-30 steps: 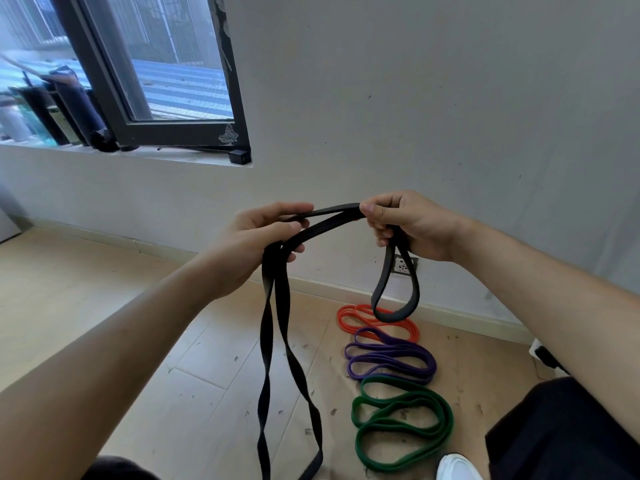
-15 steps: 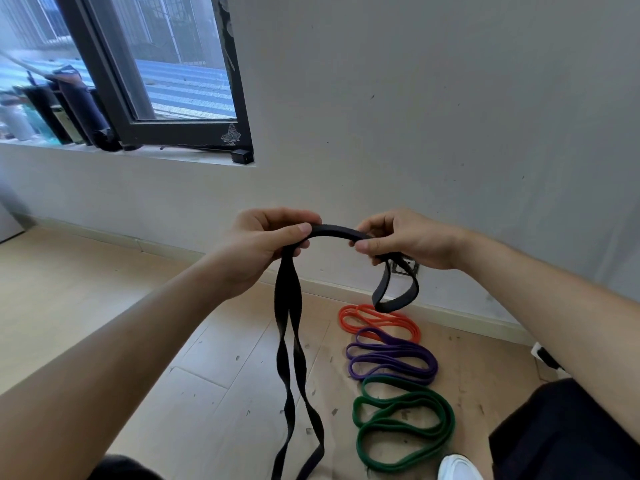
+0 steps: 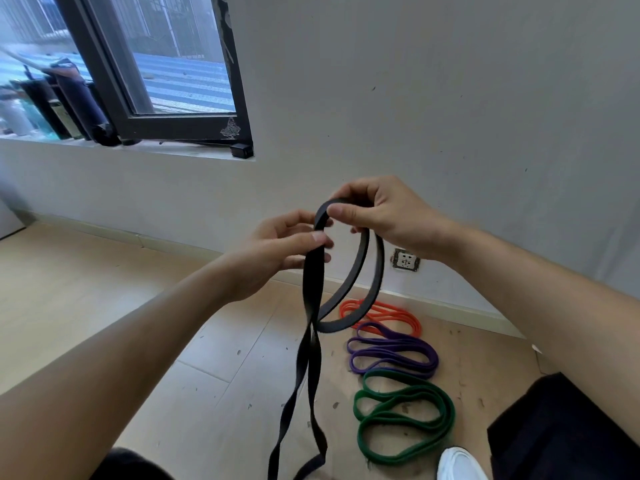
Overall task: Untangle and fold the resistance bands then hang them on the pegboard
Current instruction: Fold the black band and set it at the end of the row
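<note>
Fingers [image 3: 341, 213] of R hand [image 3: 388, 216] pinch black band [image 3: 309, 299] at loop top; L hand [image 3: 277, 251] grips strands just below, forearms outstretched

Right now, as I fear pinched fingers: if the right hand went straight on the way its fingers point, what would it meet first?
The right hand, gripping the flat black rubber resistance band, points at the left hand; it would likely meet that hand's fingertips first, though depth is unclear.

Held band [image 3: 311, 296] over floor [image 3: 104, 289], coiled bands [image 3: 427, 355] right
</note>
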A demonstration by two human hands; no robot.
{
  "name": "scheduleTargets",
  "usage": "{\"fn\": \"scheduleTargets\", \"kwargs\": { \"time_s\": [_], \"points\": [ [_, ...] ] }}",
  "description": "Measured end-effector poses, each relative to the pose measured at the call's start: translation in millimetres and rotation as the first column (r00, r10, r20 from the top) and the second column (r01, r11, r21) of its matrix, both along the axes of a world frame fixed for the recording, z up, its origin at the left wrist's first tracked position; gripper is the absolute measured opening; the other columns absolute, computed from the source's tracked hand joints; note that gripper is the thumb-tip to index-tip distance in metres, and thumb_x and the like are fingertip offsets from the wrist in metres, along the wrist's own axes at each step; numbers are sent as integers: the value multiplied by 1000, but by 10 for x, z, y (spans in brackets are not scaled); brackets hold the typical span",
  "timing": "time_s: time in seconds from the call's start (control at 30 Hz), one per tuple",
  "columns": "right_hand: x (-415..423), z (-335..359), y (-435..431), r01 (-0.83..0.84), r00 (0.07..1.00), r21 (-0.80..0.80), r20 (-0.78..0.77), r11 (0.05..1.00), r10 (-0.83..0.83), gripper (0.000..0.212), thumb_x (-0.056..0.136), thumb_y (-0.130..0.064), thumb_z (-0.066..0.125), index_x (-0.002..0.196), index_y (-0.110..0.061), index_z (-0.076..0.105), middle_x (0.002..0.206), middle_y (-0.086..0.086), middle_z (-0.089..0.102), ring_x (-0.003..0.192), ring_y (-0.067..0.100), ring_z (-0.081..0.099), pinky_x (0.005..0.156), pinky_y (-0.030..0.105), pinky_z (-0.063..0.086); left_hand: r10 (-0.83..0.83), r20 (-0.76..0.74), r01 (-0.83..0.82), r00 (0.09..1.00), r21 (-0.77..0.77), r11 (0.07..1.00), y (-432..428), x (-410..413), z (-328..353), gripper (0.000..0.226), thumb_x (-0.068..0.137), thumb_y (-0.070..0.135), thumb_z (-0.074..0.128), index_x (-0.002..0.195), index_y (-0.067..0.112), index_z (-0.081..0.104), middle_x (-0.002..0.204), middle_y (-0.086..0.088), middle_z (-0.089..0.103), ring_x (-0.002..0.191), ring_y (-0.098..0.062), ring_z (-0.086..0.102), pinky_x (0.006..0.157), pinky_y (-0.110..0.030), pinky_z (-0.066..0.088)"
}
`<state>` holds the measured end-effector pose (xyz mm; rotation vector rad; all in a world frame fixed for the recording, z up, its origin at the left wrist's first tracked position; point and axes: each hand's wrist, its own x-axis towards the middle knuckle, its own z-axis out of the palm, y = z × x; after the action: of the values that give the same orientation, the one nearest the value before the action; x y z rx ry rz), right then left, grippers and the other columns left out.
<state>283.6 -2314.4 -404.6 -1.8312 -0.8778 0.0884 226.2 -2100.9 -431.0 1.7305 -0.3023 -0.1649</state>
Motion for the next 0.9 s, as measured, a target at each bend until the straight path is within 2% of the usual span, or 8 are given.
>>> {"fn": "scheduleTargets", "kwargs": {
  "time_s": [0.07, 0.23, 0.4, 0.5, 0.6, 0.7, 0.83, 0.9],
  "points": [
    [24, 34, -17, 21, 1000, 66, 2, 998, -21, 9, 96, -16, 65, 101, -11, 71, 82, -8, 67, 72, 1, 60, 72, 29, 52, -24, 8, 24, 1000, 75, 997, 0, -11, -40, 37, 88, 27, 65, 121, 10, 65, 100, -6, 73, 101, -25, 72, 91, -36, 56],
    [86, 116, -137, 56, 997, 231, -71, 971, -40, 6, 93, -21, 66, 93, -16, 69, 68, -13, 59, 63, 8, 52, 69, 27, 50, -35, 33, 33, 999, 84, 996, -13, 8, -69, 15, 98, 11, 62, 112, 5, 63, 98, -8, 74, 100, -26, 71, 88, -33, 54],
    [198, 108, -256, 121, 978, 339, -199, 933, -54, 16, 83, -33, 66, 87, -17, 66, 69, -2, 50, 62, 11, 50, 68, 25, 49, 68, 96, -71, 993, 31, 997, -85, 0, 2, 21, 104, 7, 49, 120, 3, 62, 84, -5, 70, 84, -23, 71, 81, -28, 57],
    [318, 9, -367, 144, 969, 284, -236, 948, -77, 20, 85, -33, 66, 91, -14, 67, 73, 1, 49, 64, 12, 50, 70, 27, 48, 166, 179, -170, 970, 10, 985, -108, 10, 18, 23, 104, 6, 49, 117, 12, 67, 78, -1, 69, 73, -18, 67, 73, -25, 56],
    [406, -103, -476, 111, 949, 185, -312, 976, -49, 28, 87, -32, 66, 101, -8, 69, 77, 4, 51, 69, 15, 53, 76, 32, 50, 215, 243, -226, 946, 18, 974, -114, 13, 26, 29, 103, 6, 51, 124, 21, 67, 83, -1, 72, 69, -19, 64, 72, -29, 58],
    [416, -160, -545, 49, 926, 38, -376, 998, -31, 38, 85, -33, 68, 110, -5, 68, 84, 6, 57, 80, 22, 58, 84, 36, 52, 248, 267, -264, 931, 23, 964, -125, 12, 33, 31, 103, 6, 52, 121, 26, 68, 85, -2, 74, 65, -18, 62, 71, -33, 55],
    [307, -182, -461, -48, 941, -146, -339, 988, -5, 45, 77, -34, 76, 113, -9, 68, 95, 3, 68, 92, 24, 69, 96, 39, 55, 228, 257, -248, 939, 46, 968, -137, 11, 56, 33, 103, 5, 51, 119, 27, 70, 82, 0, 71, 63, -17, 57, 75, -43, 50],
    [235, -169, -348, -82, 954, -121, -296, 989, 43, 40, 78, -30, 78, 112, -11, 68, 93, -1, 70, 93, 23, 70, 96, 39, 56, 160, 231, -184, 960, 87, 979, -156, -5, 70, 33, 103, 5, 50, 121, 24, 70, 80, -1, 69, 63, -17, 56, 74, -42, 49]
  ]
}}
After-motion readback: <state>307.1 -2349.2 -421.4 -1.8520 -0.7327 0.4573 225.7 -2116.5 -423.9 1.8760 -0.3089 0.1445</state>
